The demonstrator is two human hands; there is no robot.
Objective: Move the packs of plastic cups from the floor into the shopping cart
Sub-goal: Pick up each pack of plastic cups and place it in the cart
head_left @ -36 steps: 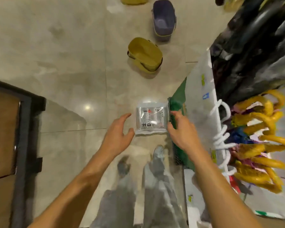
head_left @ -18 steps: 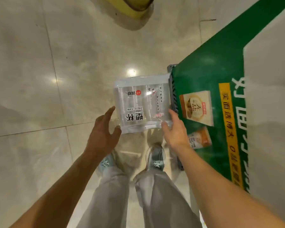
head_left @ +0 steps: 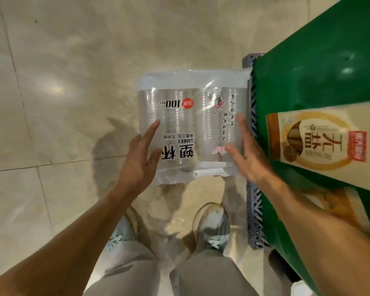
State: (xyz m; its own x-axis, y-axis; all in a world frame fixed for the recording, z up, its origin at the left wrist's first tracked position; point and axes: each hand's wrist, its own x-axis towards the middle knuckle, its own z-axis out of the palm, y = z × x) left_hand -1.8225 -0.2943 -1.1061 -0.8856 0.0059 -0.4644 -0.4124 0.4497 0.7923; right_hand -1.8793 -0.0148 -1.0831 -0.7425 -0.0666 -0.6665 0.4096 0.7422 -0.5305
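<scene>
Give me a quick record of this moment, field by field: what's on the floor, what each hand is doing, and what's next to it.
item: pack of plastic cups, clear wrap, lying flat on the tiled floor
left hand: open, fingers spread at the pack's left edge
right hand: open, at the pack's right edge
grip: not closed on the pack yet
beside pack: green panel with a printed picture, over a grey lattice crate, on the right
feet: two pale sneakers just below the pack
</scene>
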